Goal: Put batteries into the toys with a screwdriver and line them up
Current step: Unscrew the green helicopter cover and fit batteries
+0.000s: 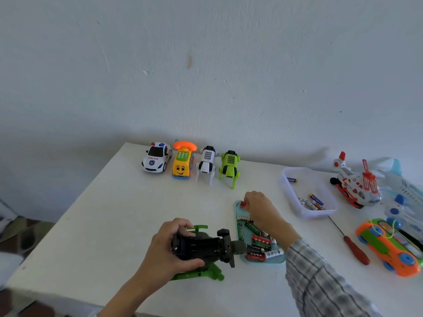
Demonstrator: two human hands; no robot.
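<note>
My left hand point(169, 248) grips a dark green toy aircraft point(206, 248) turned belly-up, its open battery bay facing me. My right hand point(261, 209) reaches over a teal tray point(238, 227) of several batteries point(261, 245) and pinches a small red piece point(243, 204) at the tray's far end. A red-handled screwdriver point(356, 249) lies loose on the table to the right. Lined up along the far edge stand a police car point(156, 157), a yellow phone toy point(183, 161), a white robot dog point(206, 162) and a green robot dog point(229, 167).
A clear plastic bin point(286, 179) with a few batteries sits at the right. Beyond it lie a red-and-white helicopter point(354, 184), a blue-and-white plane point(402, 193) and an orange-green car point(389, 245). The white table point(103, 213) ends at left and front edges.
</note>
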